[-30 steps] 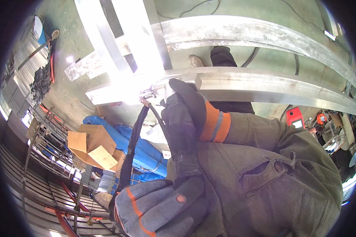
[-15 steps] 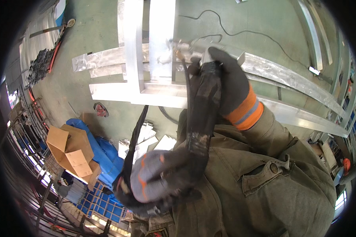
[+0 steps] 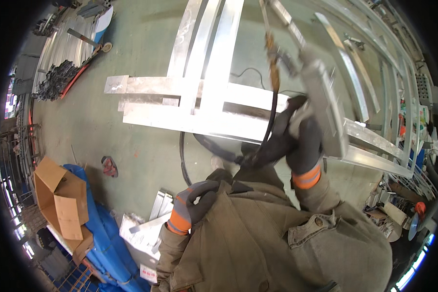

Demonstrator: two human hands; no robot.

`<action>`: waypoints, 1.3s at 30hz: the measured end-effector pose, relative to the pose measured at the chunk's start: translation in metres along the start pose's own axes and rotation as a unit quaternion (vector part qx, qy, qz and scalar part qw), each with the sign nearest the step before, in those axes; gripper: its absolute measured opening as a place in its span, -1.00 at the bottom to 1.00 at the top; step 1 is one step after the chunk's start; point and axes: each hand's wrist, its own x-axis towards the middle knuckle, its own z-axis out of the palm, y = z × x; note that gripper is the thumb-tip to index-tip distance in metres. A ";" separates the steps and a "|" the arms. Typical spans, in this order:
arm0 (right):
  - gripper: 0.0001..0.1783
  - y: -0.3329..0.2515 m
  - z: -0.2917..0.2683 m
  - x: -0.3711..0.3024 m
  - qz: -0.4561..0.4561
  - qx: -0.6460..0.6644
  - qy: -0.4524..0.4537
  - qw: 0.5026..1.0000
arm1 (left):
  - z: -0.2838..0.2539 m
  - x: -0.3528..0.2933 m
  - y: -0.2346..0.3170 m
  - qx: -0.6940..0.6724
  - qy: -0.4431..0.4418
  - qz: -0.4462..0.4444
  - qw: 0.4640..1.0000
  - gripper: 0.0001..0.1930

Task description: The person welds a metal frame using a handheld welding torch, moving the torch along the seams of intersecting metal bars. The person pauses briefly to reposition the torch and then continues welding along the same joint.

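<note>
My right hand [image 3: 304,138], in a black glove with an orange cuff, is closed round a long grey tool [image 3: 323,104]. Motion blurs the tool, and its kind cannot be told. A brass-coloured fitting [image 3: 271,51] with a black cable [image 3: 273,107] hangs beside it; the cable runs down to a black sleeve near my waist. My left hand [image 3: 197,207], in a grey and black glove, rests against the front of my jacket with its fingers curled. Whatever lies inside them is hidden. Bright metal bars [image 3: 211,63] lie crossed over long metal rails [image 3: 170,117] ahead of me.
An open cardboard box [image 3: 68,209] and blue sheeting [image 3: 104,243] are at the lower left. White offcuts [image 3: 153,219] lie near my left arm. Metal stock [image 3: 63,48] is stacked at the far left. More bars [image 3: 345,68] and a metal frame stand at the right.
My left hand has let go of the black sleeved cable and drawn back to my jacket. My right hand has moved lower and to the right with the grey tool. The view has shifted.
</note>
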 end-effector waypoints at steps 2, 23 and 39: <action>-0.50 0.001 0.006 -0.050 0.038 -0.025 -0.058 0.997 | -0.007 -0.011 -0.007 -0.019 0.003 -0.020 1.000 -0.67; -0.55 0.126 -0.093 -0.189 0.037 -0.419 -0.215 0.881 | 0.134 0.038 -0.119 -0.135 -0.078 0.044 0.987 -0.59; -0.57 0.127 -0.101 -0.171 0.077 -0.418 -0.224 0.877 | 0.162 0.098 -0.115 -0.206 -0.100 -0.054 0.972 -0.59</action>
